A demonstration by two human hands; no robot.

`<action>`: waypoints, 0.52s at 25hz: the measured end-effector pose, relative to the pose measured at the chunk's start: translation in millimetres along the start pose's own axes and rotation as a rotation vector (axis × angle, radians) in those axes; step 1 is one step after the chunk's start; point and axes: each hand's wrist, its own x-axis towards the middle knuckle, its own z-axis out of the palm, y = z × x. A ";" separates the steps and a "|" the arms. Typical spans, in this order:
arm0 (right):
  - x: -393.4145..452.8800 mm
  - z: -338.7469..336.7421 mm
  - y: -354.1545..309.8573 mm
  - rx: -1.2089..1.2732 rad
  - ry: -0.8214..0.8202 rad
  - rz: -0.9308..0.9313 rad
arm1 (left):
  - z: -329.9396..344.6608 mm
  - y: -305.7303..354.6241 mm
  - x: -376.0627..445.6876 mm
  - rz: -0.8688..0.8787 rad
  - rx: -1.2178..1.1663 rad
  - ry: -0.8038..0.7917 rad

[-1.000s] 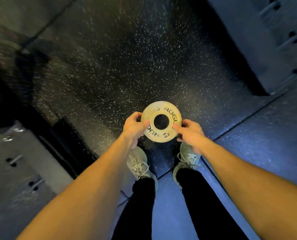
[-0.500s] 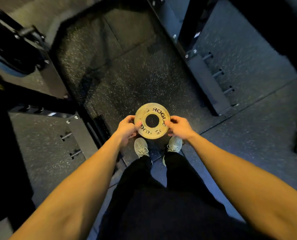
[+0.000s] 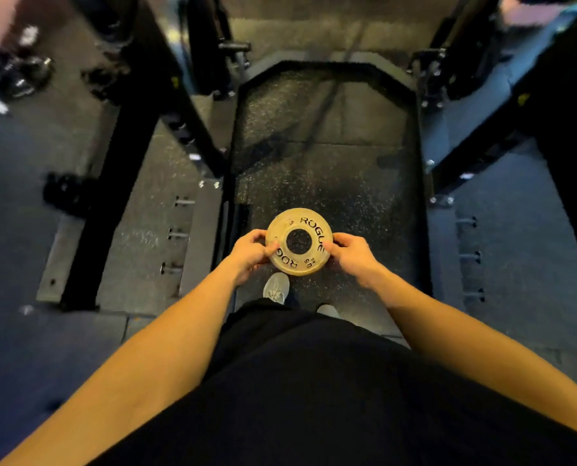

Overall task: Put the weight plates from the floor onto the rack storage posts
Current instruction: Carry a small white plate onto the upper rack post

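A small pale round weight plate (image 3: 314,227) with black ROGUE lettering and a centre hole is held flat in front of me, above the speckled floor. My left hand (image 3: 250,255) grips its left edge, thumb on top. My right hand (image 3: 352,255) grips its right edge the same way. Black rack uprights (image 3: 126,156) stand to the left and to the right (image 3: 556,122). A short horizontal peg (image 3: 233,47) sticks out of the far upright; no clear storage post with plates can be made out.
I stand at the near end of a speckled rubber platform (image 3: 327,156) framed in black. Bolted rack base rails run along its left (image 3: 199,230) and right (image 3: 441,230). Dark blurred gear (image 3: 18,75) lies at the far left. My shoes (image 3: 276,286) show below the plate.
The view has risen and tipped forward: the plate sits farther from the floor, and the rack uprights and whole platform have come into view. Both hands keep the same hold.
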 end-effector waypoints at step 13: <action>-59.1 162.9 2.7 -0.597 -0.681 -0.210 | -63.1 -216.2 -150.2 -0.042 -0.625 0.659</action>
